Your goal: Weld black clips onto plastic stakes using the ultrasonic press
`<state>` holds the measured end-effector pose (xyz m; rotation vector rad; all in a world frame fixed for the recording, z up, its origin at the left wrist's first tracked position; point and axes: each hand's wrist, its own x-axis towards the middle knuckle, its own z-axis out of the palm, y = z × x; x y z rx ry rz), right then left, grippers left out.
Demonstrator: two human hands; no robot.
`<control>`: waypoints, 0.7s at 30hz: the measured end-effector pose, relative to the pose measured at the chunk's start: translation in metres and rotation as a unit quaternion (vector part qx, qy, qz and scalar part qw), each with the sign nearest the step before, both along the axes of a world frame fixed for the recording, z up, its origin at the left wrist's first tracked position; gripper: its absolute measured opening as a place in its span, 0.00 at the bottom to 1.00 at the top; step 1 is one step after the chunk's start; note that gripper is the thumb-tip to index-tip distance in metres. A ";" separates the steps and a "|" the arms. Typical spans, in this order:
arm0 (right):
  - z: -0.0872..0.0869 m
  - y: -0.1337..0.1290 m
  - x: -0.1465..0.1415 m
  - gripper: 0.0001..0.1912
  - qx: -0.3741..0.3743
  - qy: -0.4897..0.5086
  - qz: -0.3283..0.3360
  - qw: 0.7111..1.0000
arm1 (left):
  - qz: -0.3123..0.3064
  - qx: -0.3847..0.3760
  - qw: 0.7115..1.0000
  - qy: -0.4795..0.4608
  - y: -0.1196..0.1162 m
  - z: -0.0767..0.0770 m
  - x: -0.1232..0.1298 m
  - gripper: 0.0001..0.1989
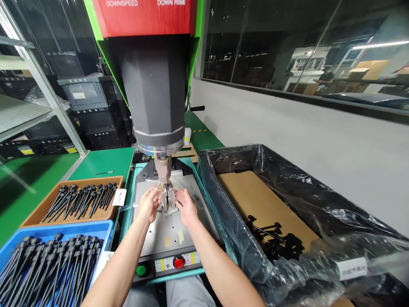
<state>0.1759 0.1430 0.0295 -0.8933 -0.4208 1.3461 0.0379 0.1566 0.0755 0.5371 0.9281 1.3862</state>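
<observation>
Under the horn (163,167) of a red and black press, a metal fixture (169,207) stands on the grey machine plate (165,235). A small dark part (166,188) sits upright in the fixture, just below the horn tip. My left hand (150,203) is at the fixture's left side, its fingers curled together near the part; whatever they pinch is too small to make out. On the right side, my right hand (185,205) has its fingers stretched out and apart, close to the fixture, holding nothing visible.
Black long-stemmed parts fill a blue bin (106,233) and an orange tray (31,212) at the left. At the right stands a plastic-lined crate (221,200) with cardboard and black parts. A green button (141,270) and red button (179,262) are at the machine's front.
</observation>
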 end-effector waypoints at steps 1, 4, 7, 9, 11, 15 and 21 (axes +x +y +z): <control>-0.002 -0.001 0.000 0.24 -0.001 0.000 -0.001 1.000 | 0.002 -0.005 1.000 -0.004 -0.002 -0.001 0.000 0.18; -0.006 -0.004 -0.002 0.25 -0.007 -0.001 -0.001 1.000 | 0.002 -0.022 1.000 -0.013 -0.005 -0.005 -0.001 0.16; -0.007 -0.004 -0.004 0.25 -0.015 -0.002 -0.001 1.000 | 0.003 -0.032 0.999 -0.018 -0.005 -0.008 -0.003 0.15; -0.006 -0.003 -0.004 0.24 -0.024 -0.004 -0.006 1.000 | 0.006 -0.030 0.999 -0.019 -0.002 -0.008 -0.005 0.15; -0.004 -0.001 -0.004 0.23 -0.032 -0.005 -0.011 0.999 | 0.012 -0.023 0.999 -0.020 0.002 -0.008 -0.006 0.17; 0.000 0.001 -0.003 0.22 -0.040 -0.013 -0.011 0.999 | 0.017 -0.010 0.999 -0.025 0.009 -0.006 -0.008 0.26; -0.003 -0.001 -0.002 0.24 -0.023 -0.023 -0.005 0.999 | 0.007 -0.008 0.999 -0.033 0.010 -0.011 -0.008 0.29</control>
